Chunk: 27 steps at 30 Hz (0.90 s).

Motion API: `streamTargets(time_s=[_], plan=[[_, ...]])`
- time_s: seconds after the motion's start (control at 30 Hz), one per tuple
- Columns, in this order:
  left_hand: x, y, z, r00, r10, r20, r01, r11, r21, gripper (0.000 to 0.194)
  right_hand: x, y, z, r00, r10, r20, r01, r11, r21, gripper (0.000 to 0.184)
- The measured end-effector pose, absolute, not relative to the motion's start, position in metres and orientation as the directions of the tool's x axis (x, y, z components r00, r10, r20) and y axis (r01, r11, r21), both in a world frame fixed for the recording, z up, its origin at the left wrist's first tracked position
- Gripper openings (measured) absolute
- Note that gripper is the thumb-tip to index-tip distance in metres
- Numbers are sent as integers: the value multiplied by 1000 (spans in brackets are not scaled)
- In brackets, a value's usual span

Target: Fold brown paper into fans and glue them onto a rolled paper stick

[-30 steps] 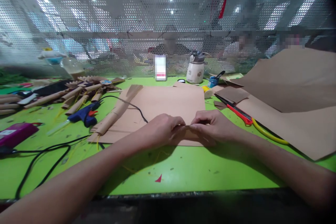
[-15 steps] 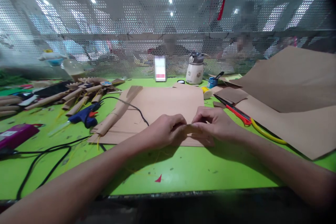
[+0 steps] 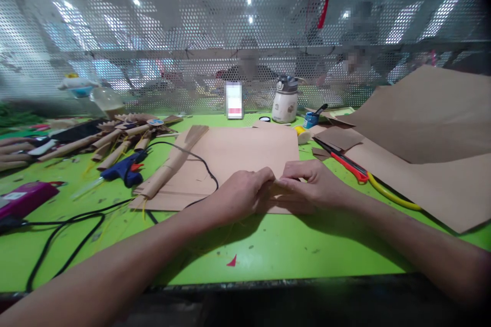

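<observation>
My left hand and my right hand meet over the front of the brown kraft paper sheets. Thumbs and fingers of both are pinched together, fingertips nearly touching. Between them is a small piece of brown paper, mostly covered by the fingers. A rolled paper tube with yellow thread at its lower end lies on the left side of the sheets. Close to my left forearm, a black cord loops across the paper.
On the green table, a blue glue gun and several paper tubes lie left. Right are a red utility knife, a yellow thread spool and large paper. A bottle and phone stand behind.
My fingertips have come closer together, and less of the small paper piece shows between them. My left hand has rolled slightly. The black cord's loop shows more beside my left forearm.
</observation>
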<state>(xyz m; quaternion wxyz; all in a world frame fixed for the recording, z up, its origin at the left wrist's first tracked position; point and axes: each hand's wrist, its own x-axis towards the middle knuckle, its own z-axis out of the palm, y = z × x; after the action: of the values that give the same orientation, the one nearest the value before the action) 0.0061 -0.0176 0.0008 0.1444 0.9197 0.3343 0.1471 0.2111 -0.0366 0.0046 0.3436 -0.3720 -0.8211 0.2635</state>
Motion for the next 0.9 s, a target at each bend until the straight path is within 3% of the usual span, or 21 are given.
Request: streamTargets(time_s=[0.2,0.43,0.77,0.9], plan=[[7,-21,7,707,701,93,562,-637,528,22,210,-39,6,-443,827,346,440,536,-720,23],[2,-16,8,712,698,79,538,-614,577,29,218,-34,15,-372,926,68,408,229,-884,24],[-3,-8,8,735,677,45,530,-614,585,27,224,-28,8,-329,941,81,351,202,-914,25],[-8,-6,16,773,634,-34,519,-600,610,30,229,-23,5,-346,935,80,329,201,-923,27]])
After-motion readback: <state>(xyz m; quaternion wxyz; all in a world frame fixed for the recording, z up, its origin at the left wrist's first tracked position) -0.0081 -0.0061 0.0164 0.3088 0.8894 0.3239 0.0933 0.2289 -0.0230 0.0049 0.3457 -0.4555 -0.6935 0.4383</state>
